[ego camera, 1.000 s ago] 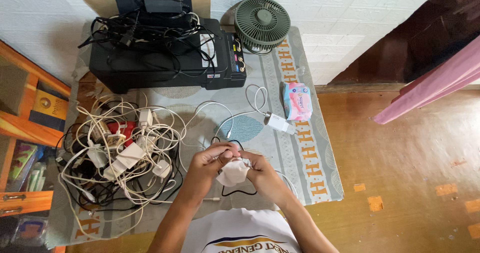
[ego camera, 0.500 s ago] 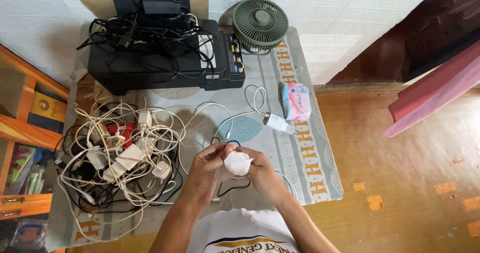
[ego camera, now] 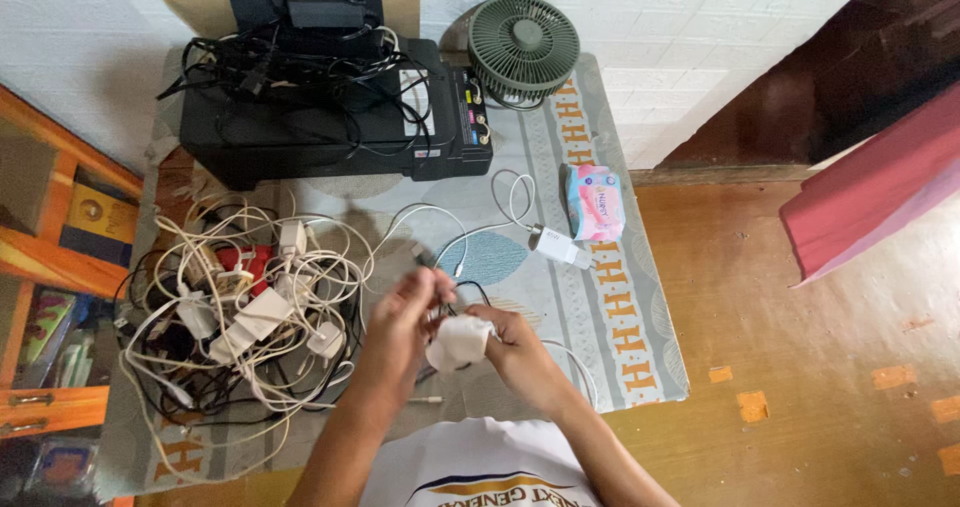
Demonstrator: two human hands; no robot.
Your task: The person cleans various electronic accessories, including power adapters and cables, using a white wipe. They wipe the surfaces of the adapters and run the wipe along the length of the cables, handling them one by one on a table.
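Black cable (ego camera: 447, 289) pinched in left hand (ego camera: 405, 317) fingers, plug end poking up and away past the fingertips, rest trailing down toward the body. Right hand (ego camera: 510, 345) just beside, fingers closed on a white wipe (ego camera: 457, 342) touching the cable. All held above the bench (ego camera: 600, 307), tangled pile of white chargers (ego camera: 240, 307) to the left.

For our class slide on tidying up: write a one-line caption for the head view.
Left hand pinches a black cable while right hand holds a white wipe beside tangled chargers.

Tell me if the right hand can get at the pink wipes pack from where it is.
Probably yes: the right hand holds a white cloth, but only bare tablecloth and a white charger lie towards the pink wipes pack.
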